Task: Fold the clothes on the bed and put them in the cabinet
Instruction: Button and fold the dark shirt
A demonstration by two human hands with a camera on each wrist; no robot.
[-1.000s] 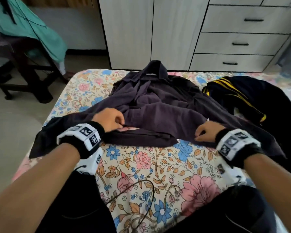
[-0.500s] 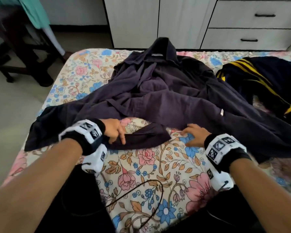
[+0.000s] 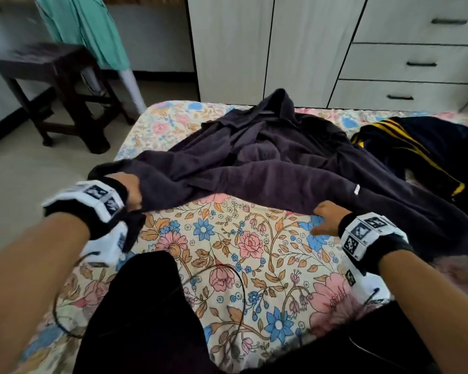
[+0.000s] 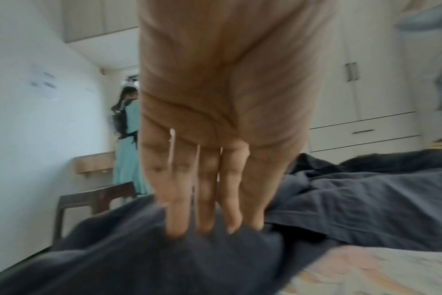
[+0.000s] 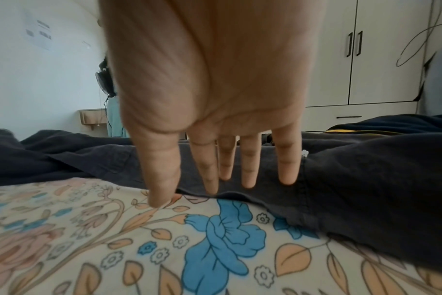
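Purple shirt (image 3: pixel 268 168) lies spread on the bed (image 3: pixel 227 252), collar at 12 o'clock toward the cabinet (image 3: pixel 254 44). Left hand (image 3: pixel 129 188) now grips a bunch of cloth at 9 o'clock, farther left than half a second ago. Right hand (image 3: pixel 326 215) is released, fingers (image 5: pixel 249 165) straight at the hem; before, it lay flat there too. Left thumb is hidden in blur.

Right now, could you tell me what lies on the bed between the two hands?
Only bare floral bedsheet lies between the left hand and right hand; the purple shirt's hem runs just beyond. The head view shows this.
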